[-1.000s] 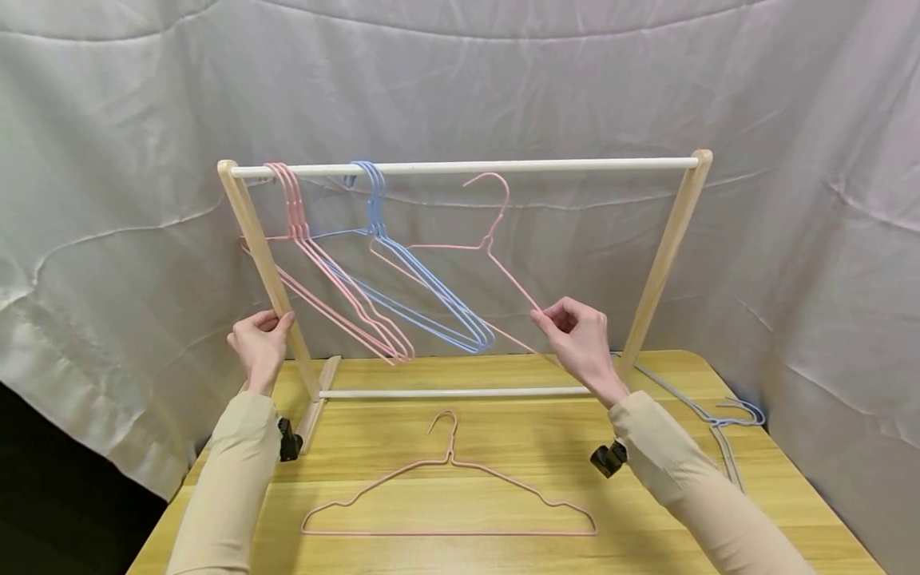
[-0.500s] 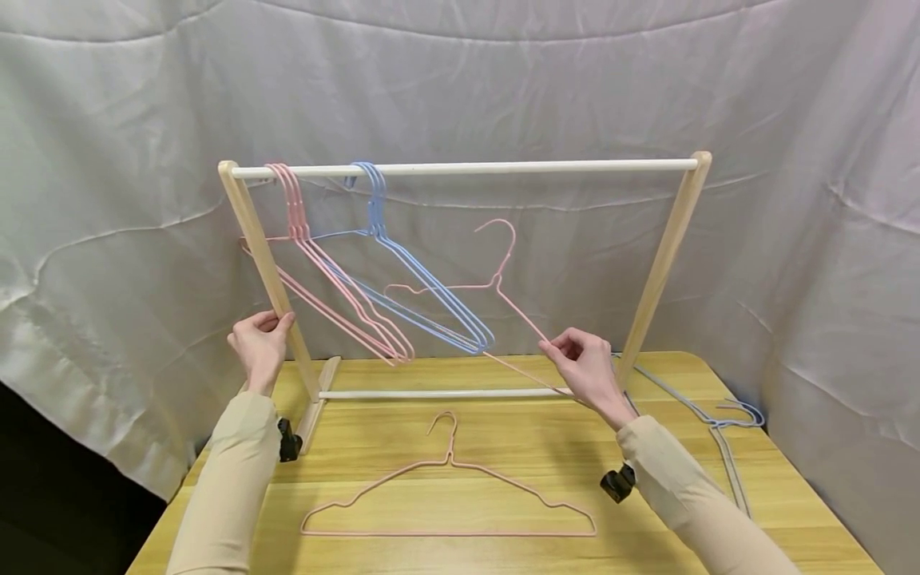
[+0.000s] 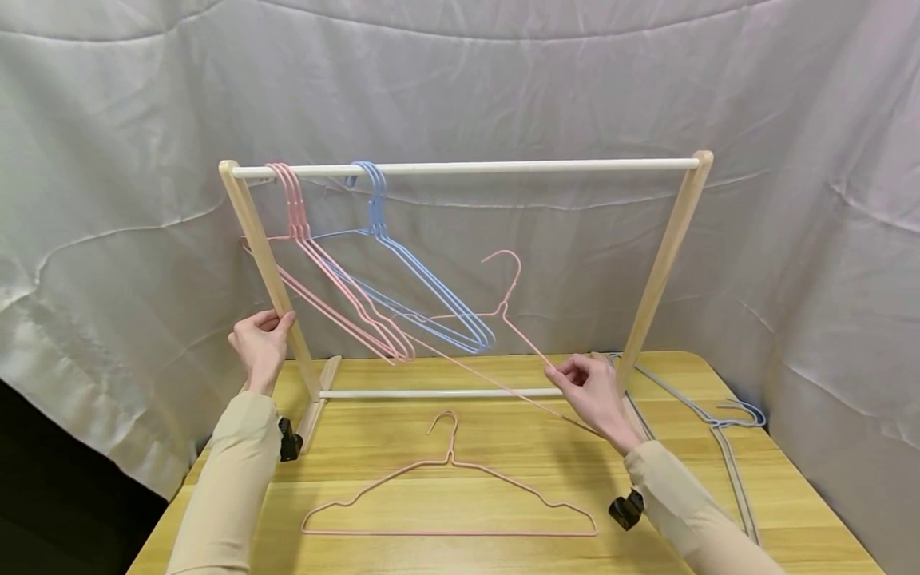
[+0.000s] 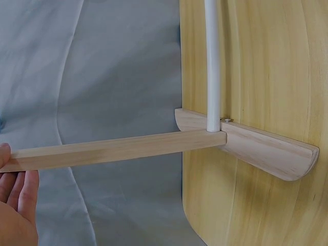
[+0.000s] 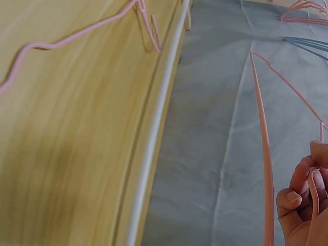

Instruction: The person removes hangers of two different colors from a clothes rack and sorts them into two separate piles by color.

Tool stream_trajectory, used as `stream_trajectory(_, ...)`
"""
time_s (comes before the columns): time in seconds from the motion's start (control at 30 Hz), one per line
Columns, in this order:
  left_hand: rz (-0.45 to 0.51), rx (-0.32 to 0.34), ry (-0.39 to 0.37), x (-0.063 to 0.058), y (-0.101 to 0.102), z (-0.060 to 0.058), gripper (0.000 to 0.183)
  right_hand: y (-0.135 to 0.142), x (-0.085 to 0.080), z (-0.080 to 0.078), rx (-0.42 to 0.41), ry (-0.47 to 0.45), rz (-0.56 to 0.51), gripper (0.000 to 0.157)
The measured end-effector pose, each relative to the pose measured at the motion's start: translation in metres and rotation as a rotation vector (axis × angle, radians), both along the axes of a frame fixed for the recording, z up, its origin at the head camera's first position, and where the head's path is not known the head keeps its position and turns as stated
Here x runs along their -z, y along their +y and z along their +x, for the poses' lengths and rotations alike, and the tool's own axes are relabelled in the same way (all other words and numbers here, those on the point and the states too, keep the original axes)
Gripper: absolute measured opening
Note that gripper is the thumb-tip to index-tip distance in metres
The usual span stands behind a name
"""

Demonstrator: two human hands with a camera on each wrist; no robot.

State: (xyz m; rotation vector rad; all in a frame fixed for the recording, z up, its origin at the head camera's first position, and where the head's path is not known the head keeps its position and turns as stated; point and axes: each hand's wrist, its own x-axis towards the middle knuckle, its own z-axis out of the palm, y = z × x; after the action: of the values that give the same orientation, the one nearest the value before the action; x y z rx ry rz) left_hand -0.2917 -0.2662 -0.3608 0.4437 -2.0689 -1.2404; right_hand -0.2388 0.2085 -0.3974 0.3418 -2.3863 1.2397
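My right hand pinches a pink clothes hanger by its shoulder, with the hook up and below the rack's top rail. In the right wrist view, the fingers curl round the hanger's wire. My left hand grips the left wooden post of the clothes rack, thumb on one side and fingers on the other; the left wrist view shows this post too. Several pink hangers and blue hangers hang from the white rail.
Another pink hanger lies flat on the wooden table in front. Blue hangers lie at the table's right side, beyond the rack's right post. A white lower bar joins the posts. Grey cloth hangs behind.
My right hand has lowered the pink hanger and moved it slightly right, so its hook has dropped well below the top rail. The left hand stays on the post.
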Motion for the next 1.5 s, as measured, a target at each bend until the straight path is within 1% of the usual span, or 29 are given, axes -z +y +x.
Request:
stream_trajectory(0.17, 0.004, -0.008, -0.005, 0.000, 0.001, -0.001, 0.032, 0.000, 0.010, 0.003, -0.019, -0.042, -0.010, 0.016)
stream_trajectory(0.33, 0.000, -0.003, 0.000, 0.000, 0.002, 0.000, 0.032, 0.001, 0.018, 0.007, -0.030, -0.103, 0.022, 0.019)
stream_trajectory(0.43, -0.004, -0.001, 0.003, 0.000, 0.001, 0.000, 0.032, 0.001, 0.022, 0.010, -0.034, -0.110, 0.032, 0.019)
stream_trajectory(0.57, -0.006, 0.002, 0.011, 0.001, 0.001, 0.000, 0.031, 0.001, 0.028, 0.013, -0.052, -0.113, 0.006, 0.019)
stream_trajectory(0.73, -0.002, 0.005, 0.011, 0.001, 0.001, 0.001, 0.030, -0.001, 0.035, 0.017, -0.078, -0.151, -0.019, 0.018)
stream_trajectory(0.9, 0.013, 0.000, 0.003, 0.000, 0.001, 0.000, 0.030, -0.002, 0.042, 0.020, -0.093, -0.166, 0.000, 0.020)
stream_trajectory(1.07, 0.007, -0.005, 0.001, 0.000, 0.002, 0.000, 0.030, -0.004, 0.048, 0.023, -0.106, -0.190, 0.023, 0.022)
stream_trajectory(1.3, -0.001, -0.007, 0.004, -0.001, 0.002, 0.001, 0.030, -0.006, 0.055, 0.028, -0.178, -0.211, 0.025, 0.020)
stream_trajectory(1.5, -0.011, -0.001, 0.012, 0.000, 0.001, 0.000, 0.031, -0.007, 0.063, 0.033, -0.200, -0.272, 0.041, 0.021)
